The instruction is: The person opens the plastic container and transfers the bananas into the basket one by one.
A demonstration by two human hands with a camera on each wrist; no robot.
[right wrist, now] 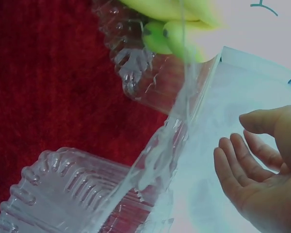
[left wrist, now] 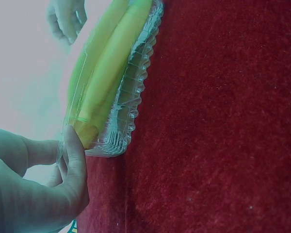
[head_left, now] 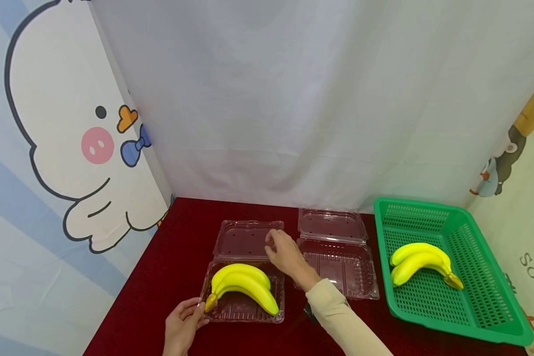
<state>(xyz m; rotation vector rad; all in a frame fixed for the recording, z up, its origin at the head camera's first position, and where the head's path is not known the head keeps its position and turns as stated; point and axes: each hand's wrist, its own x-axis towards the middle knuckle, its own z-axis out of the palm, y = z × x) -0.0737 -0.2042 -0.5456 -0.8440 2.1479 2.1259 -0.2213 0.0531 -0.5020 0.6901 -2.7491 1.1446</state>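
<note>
A bunch of bananas (head_left: 244, 286) lies in the base of a clear plastic clamshell box (head_left: 231, 316), whose lid (head_left: 242, 241) is folded back flat behind it. At the box's left front corner, my left hand (head_left: 184, 321) pinches the rim between thumb and fingers, close to the banana stem. The left wrist view shows the thumb and fingers on either side of that clear edge. My right hand (head_left: 287, 254) hovers above the box's right back side, near the hinge. Its fingers are loosely bent with nothing between them, as the right wrist view (right wrist: 262, 170) also shows.
To the right stands a second clear clamshell box (head_left: 338, 267) with its lid (head_left: 331, 223) laid back. Farther right, a green plastic basket (head_left: 494, 277) holds another bunch of bananas (head_left: 422, 262). A dark red cloth (head_left: 160, 267) covers the table, with curtains behind.
</note>
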